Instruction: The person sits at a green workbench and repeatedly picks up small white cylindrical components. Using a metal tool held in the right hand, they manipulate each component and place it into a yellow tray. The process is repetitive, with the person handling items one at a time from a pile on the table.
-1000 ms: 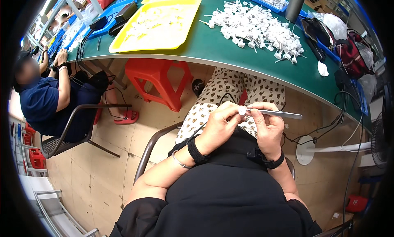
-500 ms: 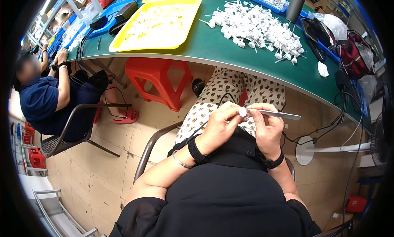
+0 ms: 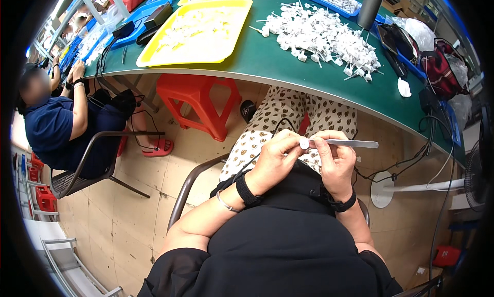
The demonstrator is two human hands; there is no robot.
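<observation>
Over my lap, my left hand point(image 3: 277, 157) pinches a small white plastic part point(image 3: 304, 143) with a round end. My right hand point(image 3: 337, 166) is closed around a pair of flat metal tweezers point(image 3: 357, 144), whose broad end sticks out to the right. Thumb and fingers of the right hand come right up to the white part; the tweezers' tips are hidden there. Beyond my knees, a big heap of similar white parts with thin stems point(image 3: 321, 37) lies on the green table point(image 3: 262, 65).
Left of the heap stands a yellow tray point(image 3: 193, 55) with white pieces in it. A grey bottle point(image 3: 370, 11) and a dark red bag point(image 3: 442, 70) are at the right. Below the table is a red stool point(image 3: 198, 104). A co-worker point(image 3: 56, 112) sits at the left. Cables point(image 3: 411, 160) hang beside a fan stand point(image 3: 383, 189).
Both hands stay almost in place, still holding the white part and the tweezers. The tweezers have tilted slightly, their outer end a little higher. The view has shifted very slightly.
</observation>
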